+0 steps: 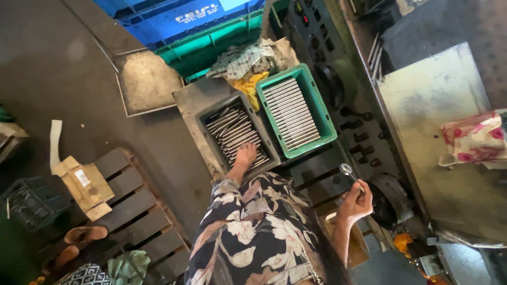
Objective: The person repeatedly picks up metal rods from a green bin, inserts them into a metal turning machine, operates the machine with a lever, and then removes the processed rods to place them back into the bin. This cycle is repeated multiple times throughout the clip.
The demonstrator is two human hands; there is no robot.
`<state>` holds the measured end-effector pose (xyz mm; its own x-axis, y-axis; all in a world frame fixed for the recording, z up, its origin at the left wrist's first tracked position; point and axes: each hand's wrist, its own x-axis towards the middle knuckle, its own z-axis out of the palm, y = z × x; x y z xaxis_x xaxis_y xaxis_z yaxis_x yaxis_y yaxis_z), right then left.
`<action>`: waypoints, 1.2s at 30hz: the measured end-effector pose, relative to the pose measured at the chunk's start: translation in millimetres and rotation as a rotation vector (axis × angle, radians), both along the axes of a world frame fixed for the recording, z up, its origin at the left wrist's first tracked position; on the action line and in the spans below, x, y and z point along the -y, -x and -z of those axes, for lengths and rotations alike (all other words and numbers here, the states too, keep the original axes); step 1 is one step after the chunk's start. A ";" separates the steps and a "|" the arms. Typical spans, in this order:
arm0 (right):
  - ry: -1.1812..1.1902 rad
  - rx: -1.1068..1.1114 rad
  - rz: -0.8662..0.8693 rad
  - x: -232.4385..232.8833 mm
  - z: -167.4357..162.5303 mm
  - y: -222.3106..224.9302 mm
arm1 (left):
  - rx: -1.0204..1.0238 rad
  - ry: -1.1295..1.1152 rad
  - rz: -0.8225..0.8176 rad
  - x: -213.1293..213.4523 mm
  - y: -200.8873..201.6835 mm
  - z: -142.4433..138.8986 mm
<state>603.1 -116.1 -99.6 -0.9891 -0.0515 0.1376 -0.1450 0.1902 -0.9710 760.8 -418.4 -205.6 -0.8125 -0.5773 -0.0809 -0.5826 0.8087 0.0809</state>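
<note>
Left hand (pixel 245 156) spread, reaching into grey tray (pixel 207 112) of loose metal rods (pixel 236 136) | right hand (pixel 355 203) pinching one rod (pixel 349 173), right of green crate (pixel 325 119) | step: picking rods | next: close fingers on rods

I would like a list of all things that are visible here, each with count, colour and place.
grey tray: one, dark metal, centre, holds loose metal rods
green tray: one, right of the grey tray, holds metal rods in a neat row
blue crate: one, top
green crate: one, under the blue crate
rags: a pile, pale and yellow, above the trays
flowered cloth: one, pink and white, right
wooden pallet: one, dark, lower left
cardboard box: one, brown, on the pallet
left hand: on the loose rods
right hand: holds one shiny rod
</note>
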 end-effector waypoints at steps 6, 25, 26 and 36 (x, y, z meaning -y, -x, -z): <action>-0.029 -0.004 -0.020 -4.1 -5.1 -3.6 | -0.296 -0.449 -0.256 -10.4 -4.6 -9.1; 0.195 -0.063 -0.066 -19.5 -45.1 15.3 | -0.625 -2.198 0.089 -173.0 145.6 -144.6; 0.137 -0.110 -0.068 -23.2 -46.0 15.0 | -0.665 -2.141 0.077 -181.4 148.6 -147.6; 0.684 1.123 -0.330 -80.6 -14.6 42.0 | -1.027 -0.762 1.121 -152.0 147.7 -165.6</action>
